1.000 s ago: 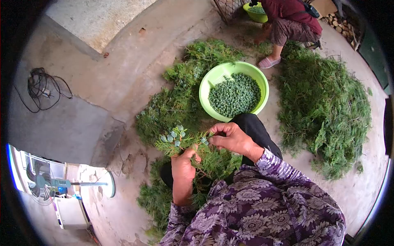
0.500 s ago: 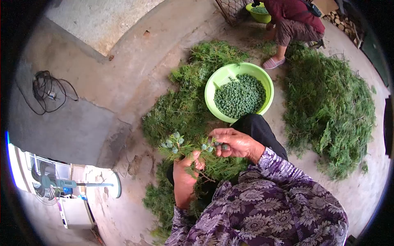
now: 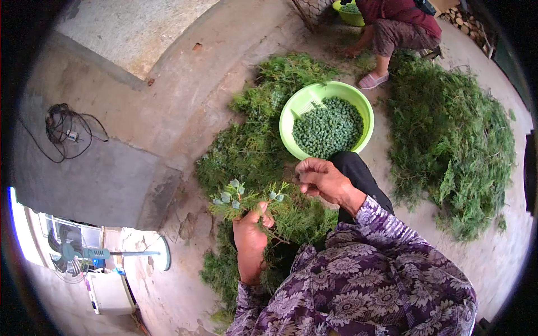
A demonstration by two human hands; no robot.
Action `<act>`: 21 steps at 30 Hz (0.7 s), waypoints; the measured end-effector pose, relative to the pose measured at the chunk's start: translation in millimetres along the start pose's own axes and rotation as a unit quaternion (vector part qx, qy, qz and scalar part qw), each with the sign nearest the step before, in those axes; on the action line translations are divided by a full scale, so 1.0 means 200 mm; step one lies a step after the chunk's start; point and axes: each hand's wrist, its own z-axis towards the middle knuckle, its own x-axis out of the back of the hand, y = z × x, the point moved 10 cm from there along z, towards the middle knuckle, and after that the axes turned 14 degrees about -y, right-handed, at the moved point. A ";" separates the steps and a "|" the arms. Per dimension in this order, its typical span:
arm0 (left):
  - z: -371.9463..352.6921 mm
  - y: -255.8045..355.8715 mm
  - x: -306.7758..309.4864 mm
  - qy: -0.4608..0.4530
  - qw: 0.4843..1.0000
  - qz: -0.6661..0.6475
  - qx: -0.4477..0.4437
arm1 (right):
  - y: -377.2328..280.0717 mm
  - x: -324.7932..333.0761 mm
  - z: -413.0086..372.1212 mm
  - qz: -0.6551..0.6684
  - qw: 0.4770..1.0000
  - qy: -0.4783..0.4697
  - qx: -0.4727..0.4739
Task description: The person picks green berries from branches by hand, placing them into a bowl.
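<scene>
My left hand is closed round a green conifer sprig that carries several pale blue-green cones. Up and to the right of it, my right hand has its fingers curled together; what they hold, if anything, is hidden. That hand is just below the light green basin, which holds many small round green cones. Cut green branches lie on the floor left of the basin and beneath the sprig.
A larger heap of branches lies at the right. A person crouches at the top beside another green basin. A coiled black cable and a standing fan are on the left.
My right hand has moved up from the sprig towards the basin. My left hand still holds the sprig in nearly the same place. The other person's hand reaches lower.
</scene>
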 end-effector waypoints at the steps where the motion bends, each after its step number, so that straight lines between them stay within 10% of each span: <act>1: 0.00 0.02 -0.01 -0.009 1.000 0.003 -0.011 | 0.01 -0.03 0.00 0.063 0.998 -0.019 -0.014; 9: 0.05 -0.09 0.03 -0.009 0.999 -0.044 0.014 | 0.11 -0.24 0.00 0.072 0.986 -0.131 -0.080; 21: 0.00 0.04 0.08 0.069 0.992 0.075 -0.080 | 0.00 0.00 -0.03 0.096 0.995 0.031 -0.025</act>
